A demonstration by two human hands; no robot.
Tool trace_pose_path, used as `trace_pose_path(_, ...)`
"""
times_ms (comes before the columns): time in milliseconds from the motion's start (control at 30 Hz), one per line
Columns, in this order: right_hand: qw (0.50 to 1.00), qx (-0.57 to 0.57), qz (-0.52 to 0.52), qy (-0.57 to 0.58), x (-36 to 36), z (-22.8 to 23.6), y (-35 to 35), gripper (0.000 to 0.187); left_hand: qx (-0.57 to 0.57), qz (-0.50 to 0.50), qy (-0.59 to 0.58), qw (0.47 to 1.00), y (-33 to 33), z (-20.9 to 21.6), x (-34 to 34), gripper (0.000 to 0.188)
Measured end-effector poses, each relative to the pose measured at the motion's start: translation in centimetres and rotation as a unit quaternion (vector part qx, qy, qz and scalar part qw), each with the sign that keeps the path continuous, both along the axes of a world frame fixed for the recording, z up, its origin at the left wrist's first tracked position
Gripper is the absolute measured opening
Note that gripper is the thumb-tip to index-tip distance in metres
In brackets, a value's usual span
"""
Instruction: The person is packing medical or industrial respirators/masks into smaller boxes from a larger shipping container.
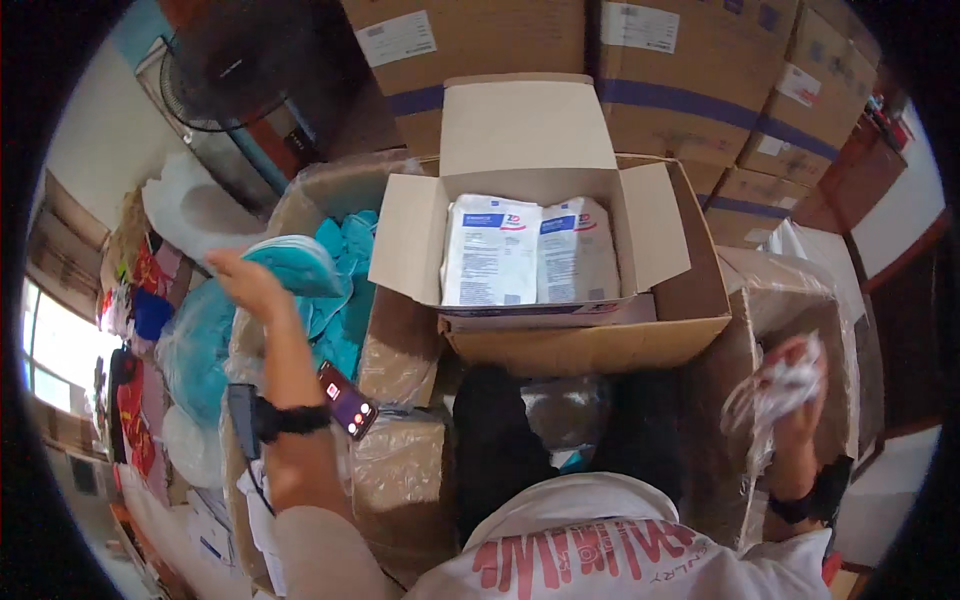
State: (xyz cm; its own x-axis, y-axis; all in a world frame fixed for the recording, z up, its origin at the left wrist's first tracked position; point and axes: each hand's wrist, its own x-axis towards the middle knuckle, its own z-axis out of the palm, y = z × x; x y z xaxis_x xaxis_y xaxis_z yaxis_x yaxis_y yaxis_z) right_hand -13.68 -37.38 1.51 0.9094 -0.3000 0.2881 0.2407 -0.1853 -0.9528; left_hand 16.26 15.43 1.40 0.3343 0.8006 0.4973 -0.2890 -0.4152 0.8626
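On the left, my left hand (250, 283) is closed on the edge of a stack of teal cup-shaped pieces with white layered rims (300, 264), perhaps face masks. It is raised beside a plastic-lined carton (300, 200) that holds a heap of loose teal pieces (345, 330). Over to the right, my right hand (800, 400) grips a crumpled, see-through plastic bag (775, 385) above another plastic-lined carton (745, 320). Between the hands, an open white box (530, 125) contains two white printed packets (490, 255) side by side, with blue and red marks.
The white box sits in a larger brown carton (590, 345). A lit phone (347, 402) lies near my left forearm on a taped carton (400, 460). Stacked cartons (690, 60) stand behind, and a black fan (225, 70) is at the far left.
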Motion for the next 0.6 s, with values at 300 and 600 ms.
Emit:
trace_pose_path(300,0.725,-0.538,-0.168,0.395,-10.2,-11.7,-20.7,0.028,0.154,0.139,0.309,0.928,8.9,-9.0,7.0,0.068)
trace_pose_path(600,0.929,-0.254,-0.044,0.266,2.8,-6.5,-5.9,0.025,0.197,-0.559,0.227,0.773,-19.8,-0.8,0.8,0.035)
